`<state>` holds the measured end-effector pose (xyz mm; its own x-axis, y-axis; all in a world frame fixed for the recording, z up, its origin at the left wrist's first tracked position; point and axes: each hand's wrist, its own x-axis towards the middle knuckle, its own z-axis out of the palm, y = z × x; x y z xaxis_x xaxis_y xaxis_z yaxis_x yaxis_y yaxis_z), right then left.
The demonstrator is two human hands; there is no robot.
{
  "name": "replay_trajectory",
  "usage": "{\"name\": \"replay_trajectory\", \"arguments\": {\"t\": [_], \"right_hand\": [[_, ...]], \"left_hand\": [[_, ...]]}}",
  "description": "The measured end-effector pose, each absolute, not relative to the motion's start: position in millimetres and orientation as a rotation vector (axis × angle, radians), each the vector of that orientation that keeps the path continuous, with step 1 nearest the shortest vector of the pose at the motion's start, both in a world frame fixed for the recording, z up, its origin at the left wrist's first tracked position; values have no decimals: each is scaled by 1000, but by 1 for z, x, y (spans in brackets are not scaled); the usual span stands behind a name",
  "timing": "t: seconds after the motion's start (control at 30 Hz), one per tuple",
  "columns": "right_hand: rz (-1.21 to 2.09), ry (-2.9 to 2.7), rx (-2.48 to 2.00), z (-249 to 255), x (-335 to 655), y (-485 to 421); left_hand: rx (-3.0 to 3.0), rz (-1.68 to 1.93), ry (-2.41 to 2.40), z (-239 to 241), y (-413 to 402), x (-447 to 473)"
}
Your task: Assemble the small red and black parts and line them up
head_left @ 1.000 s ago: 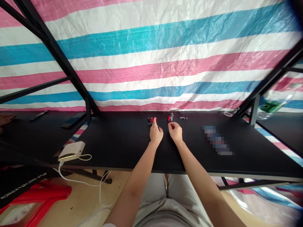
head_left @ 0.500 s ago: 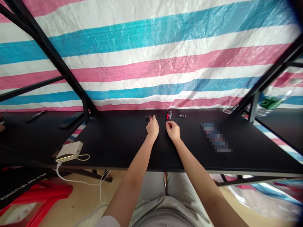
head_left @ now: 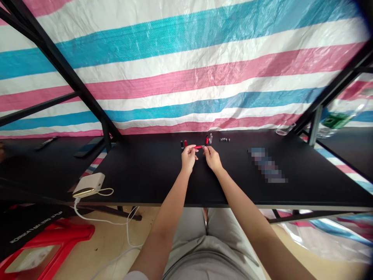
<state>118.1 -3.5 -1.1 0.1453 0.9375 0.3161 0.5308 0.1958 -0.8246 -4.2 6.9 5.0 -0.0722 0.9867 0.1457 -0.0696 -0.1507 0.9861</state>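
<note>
My left hand [head_left: 189, 158] pinches a slim red tube [head_left: 198, 147] between thumb and fingers, holding it nearly level above the black table. At the tube's right end, the closed fingertips of my right hand [head_left: 212, 157] grip a small silvery piece [head_left: 203, 146]; whether it is joined to the tube is too small to tell. Just beyond the left hand lie a black cap-like piece [head_left: 182, 144] and a red one [head_left: 185, 143]. Behind the right hand are a red-and-black piece [head_left: 207, 139] and a clear one [head_left: 210, 138]. Farther right is a row of several small silvery parts [head_left: 225, 140].
The black table [head_left: 140, 175] meets a striped tarp [head_left: 175, 85] at the back. A white power bank [head_left: 89, 184] with a cable sits at the left front. A blurred-out item [head_left: 267, 165] lies to the right, and a clear plastic ring [head_left: 284, 129] stands near the right post.
My left hand has come away from the pieces at the back with the red tube in its fingers. The tube now meets my right fingertips. The view has shifted slightly.
</note>
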Motion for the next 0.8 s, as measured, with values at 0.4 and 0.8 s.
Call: {"name": "replay_trajectory", "arguments": {"t": [0.4, 0.8], "right_hand": [[565, -1337, -1516, 1, 123, -4], [647, -1426, -1239, -1, 118, -5]], "left_hand": [[1161, 1319, 973, 10, 0, 1], [951, 1309, 890, 6, 3, 1]]}}
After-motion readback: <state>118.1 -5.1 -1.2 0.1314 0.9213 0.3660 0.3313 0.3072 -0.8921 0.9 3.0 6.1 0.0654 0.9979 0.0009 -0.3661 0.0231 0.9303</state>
